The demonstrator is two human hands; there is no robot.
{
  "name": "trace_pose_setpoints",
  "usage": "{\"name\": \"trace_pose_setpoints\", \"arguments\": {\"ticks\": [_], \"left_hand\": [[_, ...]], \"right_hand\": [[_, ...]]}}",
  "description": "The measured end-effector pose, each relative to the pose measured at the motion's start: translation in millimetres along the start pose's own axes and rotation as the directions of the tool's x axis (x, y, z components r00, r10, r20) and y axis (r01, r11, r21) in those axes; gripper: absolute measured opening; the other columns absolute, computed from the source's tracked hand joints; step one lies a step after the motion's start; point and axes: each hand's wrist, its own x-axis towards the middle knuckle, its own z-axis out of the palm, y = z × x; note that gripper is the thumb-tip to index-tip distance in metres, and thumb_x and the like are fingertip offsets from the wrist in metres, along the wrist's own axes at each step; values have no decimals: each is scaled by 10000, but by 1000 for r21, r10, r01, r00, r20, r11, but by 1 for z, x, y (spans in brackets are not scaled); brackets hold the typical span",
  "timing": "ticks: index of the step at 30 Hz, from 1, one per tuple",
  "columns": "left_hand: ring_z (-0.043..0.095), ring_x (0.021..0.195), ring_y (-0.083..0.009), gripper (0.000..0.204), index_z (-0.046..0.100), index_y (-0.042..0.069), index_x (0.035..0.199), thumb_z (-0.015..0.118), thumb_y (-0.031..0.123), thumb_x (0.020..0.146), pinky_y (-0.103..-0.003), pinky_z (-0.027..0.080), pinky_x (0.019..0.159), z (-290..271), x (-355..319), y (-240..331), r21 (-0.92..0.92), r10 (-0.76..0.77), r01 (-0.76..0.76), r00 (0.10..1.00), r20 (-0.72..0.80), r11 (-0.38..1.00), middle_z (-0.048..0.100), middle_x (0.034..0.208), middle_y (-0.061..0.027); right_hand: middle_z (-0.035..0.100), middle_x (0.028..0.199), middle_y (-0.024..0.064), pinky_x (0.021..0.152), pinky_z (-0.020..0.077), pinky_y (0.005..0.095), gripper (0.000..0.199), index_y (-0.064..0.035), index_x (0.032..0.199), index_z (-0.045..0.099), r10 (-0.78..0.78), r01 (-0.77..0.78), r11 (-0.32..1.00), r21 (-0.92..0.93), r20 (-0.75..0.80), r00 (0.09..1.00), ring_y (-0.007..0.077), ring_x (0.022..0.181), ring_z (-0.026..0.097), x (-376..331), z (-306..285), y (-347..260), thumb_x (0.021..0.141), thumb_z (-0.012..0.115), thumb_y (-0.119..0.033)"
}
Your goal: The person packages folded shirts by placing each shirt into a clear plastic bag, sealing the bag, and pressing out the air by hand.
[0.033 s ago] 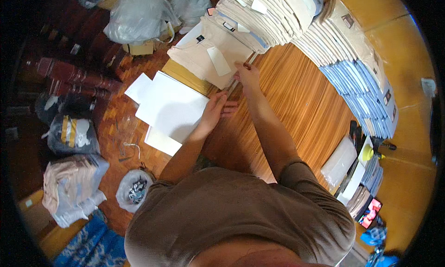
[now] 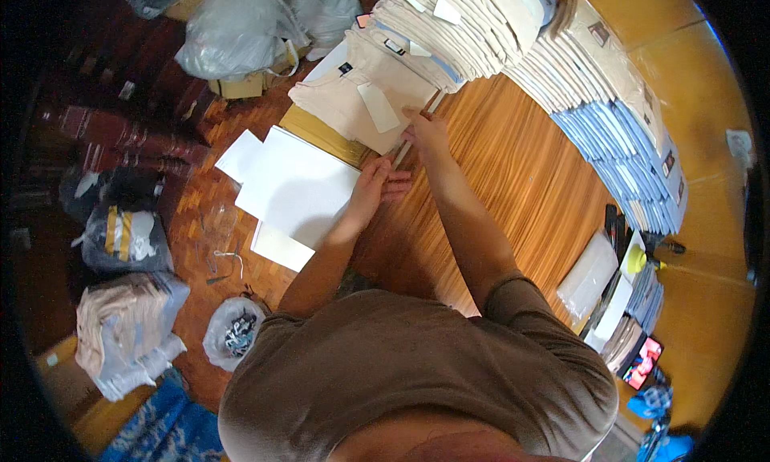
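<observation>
Hardly anything had changed: only the view had shifted very slightly, and both hands had stayed at the near edge of the folded beige garment (image 2: 345,113), so the handling there looked to be at the same point. The garment lay between 11 and 12 o'clock from the middle of the view, with a pale card (image 2: 378,107) on top and a golden-brown sheet (image 2: 321,135) showing beneath its 8 o'clock side. The left hand (image 2: 373,191) was open, its fingers spread near the lower end of a pale strip (image 2: 435,103) along that edge; whether its thumb touched the strip was unclear. The right hand (image 2: 431,133) was farther up, at about 1 o'clock from the left, its fingers curled at the garment's edge; whether they gripped cloth or strip, I could not tell. White sheets (image 2: 297,185) lay just beside the left hand, toward 9 o'clock. A stack of folded garments (image 2: 473,49) rose at 1 o'clock from the middle, with blue packets (image 2: 613,153) between 2 and 3, and a bag of small items (image 2: 234,332) stood toward 8.
</observation>
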Motion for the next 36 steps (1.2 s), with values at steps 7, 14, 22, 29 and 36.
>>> {"name": "trace_pose_setpoints", "arguments": {"ticks": [7,14,22,29,36], "left_hand": [[566,1320,-317,550,448,49,1508,558,239,1004,-485,427,1154,-22,71,-30,-569,107,125,928,356,813,606,1400,-164],[471,1411,-296,551,463,104,1520,471,360,1032,-511,360,1206,-4,114,-74,-844,379,301,790,482,445,547,1482,-102],[623,1193,-325,583,548,91,1432,458,526,1054,-556,498,1043,-14,128,-86,-921,471,-46,868,155,387,644,1318,-89],[682,1084,-286,539,599,21,1364,506,459,1064,-468,557,972,-14,-10,-145,-459,-49,121,985,166,880,700,1206,-125],[667,1138,-216,634,598,-39,1313,909,118,784,-366,527,990,76,-106,-99,579,95,-80,996,5,811,715,1212,-137]], "right_hand": [[686,890,82,466,428,308,333,12,1141,672,-41,37,994,-105,-41,998,158,623,586,9,19,0,932,786,-221],[694,857,70,481,439,301,322,39,1167,668,-103,100,973,-210,-6,995,139,614,582,-14,5,-30,957,756,-190],[739,1095,114,796,574,329,307,52,1215,666,-261,258,953,-160,4,965,179,919,695,-102,-115,50,1005,715,-166],[735,1012,63,847,542,320,393,-4,1214,684,200,-167,902,-398,42,979,164,906,667,-211,-304,69,982,744,-316],[582,1418,207,1081,476,477,588,-70,1340,612,-613,473,127,-872,306,729,382,1269,578,-279,-323,41,848,846,-291]]}}
